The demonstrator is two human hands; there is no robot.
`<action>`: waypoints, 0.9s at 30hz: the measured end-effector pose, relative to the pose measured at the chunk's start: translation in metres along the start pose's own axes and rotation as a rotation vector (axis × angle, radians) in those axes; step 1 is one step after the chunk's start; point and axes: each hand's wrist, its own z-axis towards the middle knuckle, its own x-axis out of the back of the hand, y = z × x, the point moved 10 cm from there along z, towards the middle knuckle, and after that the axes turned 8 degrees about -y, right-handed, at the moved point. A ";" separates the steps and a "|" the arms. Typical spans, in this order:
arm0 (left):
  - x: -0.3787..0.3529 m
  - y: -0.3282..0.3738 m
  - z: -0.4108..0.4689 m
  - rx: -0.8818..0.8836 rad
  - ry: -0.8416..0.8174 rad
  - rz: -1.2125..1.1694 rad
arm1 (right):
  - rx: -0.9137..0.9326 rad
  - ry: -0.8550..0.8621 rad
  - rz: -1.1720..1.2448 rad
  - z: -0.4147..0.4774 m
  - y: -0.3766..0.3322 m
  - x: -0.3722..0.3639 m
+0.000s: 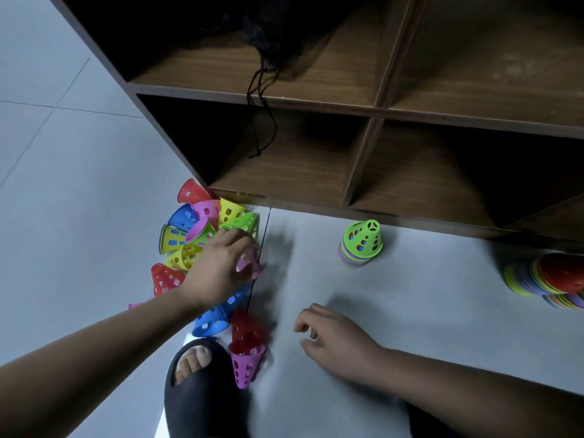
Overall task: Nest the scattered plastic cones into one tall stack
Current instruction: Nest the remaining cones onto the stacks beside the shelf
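1. Loose cones (pixel 189 238): perforated plastic in red, blue, yellow, green and purple. They are heaped on their sides on the floor (pixel 79 184) against the left corner of the shelf unit (pixel 363 112), with their axes pointing every way.
2. Left hand (pixel 221 267): at the heap's right edge, fingers curled round a pink cone (pixel 249 263). The view is blurred, so which way the cone's narrow end points cannot be told.
3. Strays: blue cones (pixel 215 317), a red cone (pixel 248 327) and a purple cone (pixel 246 365). They lie below the left wrist, just beside a black slipper (pixel 196 390).
4. Right hand (pixel 328 339): low over the floor, fingers loosely curled, holding nothing.
5. Green-topped stack (pixel 361 245): upright with the narrow end up, on the floor near the shelf base. It lies to the right of the left hand and ahead of the right hand, and neither hand is plainly nearer. Bare floor lies between, with nothing in the way. Judged: the pink cone needs its wide mouth downward, in line with the stack's upright axis, before it is lowered over the green tip.
6. Further stacks (pixel 546 279): at the right edge, well apart and partly cut off, so how they stand is unclear.
7. Black mesh bag (pixel 268 52): in the upper compartment, its cord hanging over the lower one.
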 end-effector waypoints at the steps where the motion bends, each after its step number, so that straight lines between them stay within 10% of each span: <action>1: 0.002 -0.005 -0.003 0.002 0.005 0.040 | 0.031 -0.035 -0.056 0.005 -0.008 -0.009; 15: -0.036 -0.028 -0.018 -0.017 -0.153 0.133 | 0.357 -0.238 -0.282 0.055 -0.074 -0.072; 27: -0.049 -0.015 -0.003 -0.096 -0.185 0.174 | 0.185 -0.261 -0.218 0.039 -0.049 -0.082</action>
